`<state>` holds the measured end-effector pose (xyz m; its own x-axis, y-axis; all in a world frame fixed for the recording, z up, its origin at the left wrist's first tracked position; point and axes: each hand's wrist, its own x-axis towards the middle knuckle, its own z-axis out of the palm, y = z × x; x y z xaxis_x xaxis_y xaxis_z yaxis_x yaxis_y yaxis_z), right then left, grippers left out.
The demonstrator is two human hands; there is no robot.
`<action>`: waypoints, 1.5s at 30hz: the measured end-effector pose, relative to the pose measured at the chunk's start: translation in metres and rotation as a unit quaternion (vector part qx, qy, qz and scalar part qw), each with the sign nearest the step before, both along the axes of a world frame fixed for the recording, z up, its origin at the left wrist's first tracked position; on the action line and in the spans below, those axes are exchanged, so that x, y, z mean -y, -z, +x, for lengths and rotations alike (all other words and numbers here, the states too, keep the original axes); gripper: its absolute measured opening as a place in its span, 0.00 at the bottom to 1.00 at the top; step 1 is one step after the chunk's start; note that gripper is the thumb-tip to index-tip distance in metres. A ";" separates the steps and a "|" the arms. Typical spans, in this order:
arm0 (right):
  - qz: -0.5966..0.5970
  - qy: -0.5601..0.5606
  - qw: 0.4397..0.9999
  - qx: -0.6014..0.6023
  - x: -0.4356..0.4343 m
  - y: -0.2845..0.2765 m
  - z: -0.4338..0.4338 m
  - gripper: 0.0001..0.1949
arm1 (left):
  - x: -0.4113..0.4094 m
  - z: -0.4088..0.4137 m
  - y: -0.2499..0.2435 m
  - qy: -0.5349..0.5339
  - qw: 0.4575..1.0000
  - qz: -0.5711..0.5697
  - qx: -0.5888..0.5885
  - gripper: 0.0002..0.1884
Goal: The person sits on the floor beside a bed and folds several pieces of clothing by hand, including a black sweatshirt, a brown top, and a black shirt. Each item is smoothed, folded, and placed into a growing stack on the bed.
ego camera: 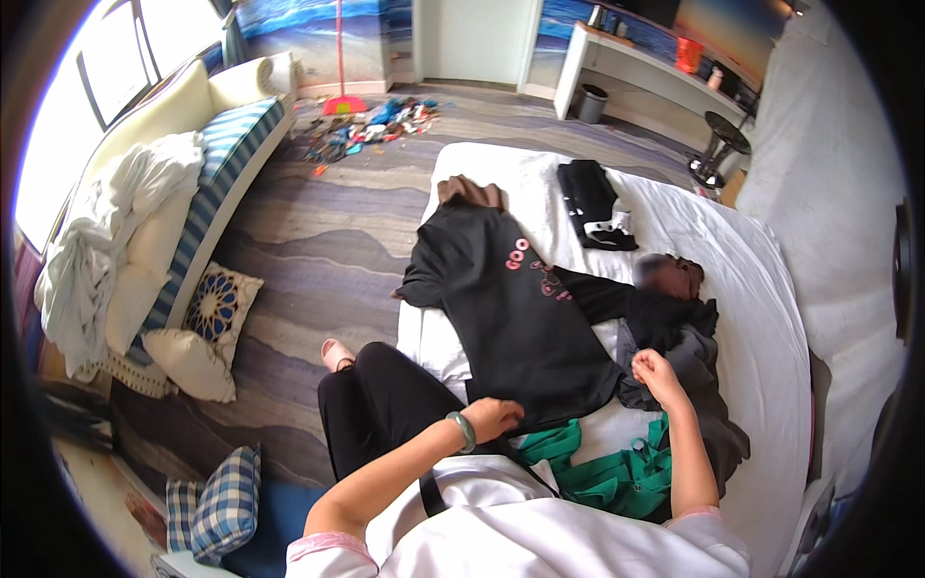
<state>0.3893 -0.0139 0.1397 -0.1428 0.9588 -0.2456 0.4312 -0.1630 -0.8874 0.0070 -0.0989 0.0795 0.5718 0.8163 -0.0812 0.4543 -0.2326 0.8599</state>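
Note:
A black long-sleeved sweatshirt (506, 311) with pink lettering and a pink line drawing lies spread on the bed, collar away from me. Over its near hem is my left hand (493, 419), wearing a green bangle, its fingers curled; whether they pinch the fabric is unclear. My right hand (655, 377) hovers by the hem's right corner, fingers curled together with no cloth visible in them. Green clothing (614, 473) lies crumpled between my forearms. Dark grey clothing (694, 383) is heaped beneath and beyond my right hand.
The bed's white sheet (759, 325) carries a folded black-and-white garment (594, 206), a brown bundle (668, 277) and brown cloth (471, 191) by the collar. Left are a sofa (195, 195) and floor cushions (191, 365). Beyond lie a litter pile (376, 130) and red dustpan (345, 105).

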 end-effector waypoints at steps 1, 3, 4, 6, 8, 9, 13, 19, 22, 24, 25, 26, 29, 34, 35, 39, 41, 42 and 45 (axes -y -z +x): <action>0.006 -0.018 1.000 -0.017 -0.013 0.000 -0.022 0.06 | -0.008 -0.005 -0.008 -0.036 0.999 -0.008 0.004 0.11; 0.085 -0.089 0.992 0.000 -0.039 0.010 -0.082 0.08 | -0.023 -0.023 -0.011 -0.116 0.992 0.007 0.047 0.12; 0.103 -0.121 0.987 -0.002 -0.052 0.021 -0.110 0.10 | -0.035 -0.033 -0.013 -0.167 0.983 -0.037 0.060 0.12; 0.155 -0.175 0.972 0.030 -0.075 0.038 -0.175 0.13 | -0.050 -0.052 0.005 -0.292 0.943 -0.056 0.152 0.12; 0.218 -0.221 0.944 0.114 -0.095 0.050 -0.232 0.19 | -0.070 -0.075 0.009 -0.410 0.905 -0.047 0.102 0.11; 0.250 -0.251 0.922 0.160 -0.106 0.058 -0.258 0.22 | -0.082 -0.090 0.024 -0.462 0.881 -0.053 0.087 0.12; 0.371 -0.201 0.844 0.330 -0.143 0.112 -0.328 0.30 | -0.133 -0.145 0.085 -0.589 0.793 -0.086 0.129 0.17; 0.389 -0.155 0.820 0.390 -0.149 0.144 -0.334 0.30 | -0.196 -0.182 0.128 -0.666 0.700 -0.224 0.130 0.46; 0.396 -0.188 0.825 0.357 -0.138 0.137 -0.358 0.30 | -0.203 -0.220 0.205 -0.703 0.606 -0.274 0.251 0.35; 0.385 -0.166 0.820 0.390 -0.150 0.145 -0.339 0.30 | -0.226 -0.190 0.183 -0.689 0.585 -0.242 0.354 0.26; 0.379 -0.158 0.821 0.396 -0.151 0.146 -0.335 0.30 | -0.228 -0.184 0.164 -0.686 0.567 -0.222 0.398 0.21; 0.379 -0.160 0.823 0.393 -0.149 0.144 -0.337 0.30 | -0.224 -0.187 0.159 -0.709 0.534 -0.188 0.421 0.13; 0.386 -0.155 0.825 0.383 -0.151 0.146 -0.338 0.30 | -0.210 -0.187 0.141 -0.726 0.475 -0.111 0.485 0.09; 0.394 -0.153 0.829 0.366 -0.153 0.145 -0.338 0.29 | -0.190 -0.171 0.081 -0.720 0.553 0.079 0.411 0.06; 0.396 -0.151 0.831 0.362 -0.153 0.145 -0.337 0.28 | -0.189 -0.170 0.072 -0.724 0.574 0.075 0.375 0.06; 0.385 -0.162 0.848 0.326 -0.151 0.142 -0.334 0.27 | -0.186 -0.181 0.069 -0.750 0.592 0.080 0.284 0.07; 0.372 -0.168 0.858 0.312 -0.148 0.143 -0.330 0.27 | -0.180 -0.183 0.062 -0.754 0.600 0.091 0.250 0.07; 0.363 -0.166 0.865 0.304 -0.144 0.141 -0.330 0.25 | -0.178 -0.182 0.056 -0.749 0.607 0.081 0.252 0.07; 0.323 -0.154 0.899 0.254 -0.143 0.143 -0.325 0.23 | -0.176 -0.175 0.035 -0.721 0.647 0.119 0.218 0.08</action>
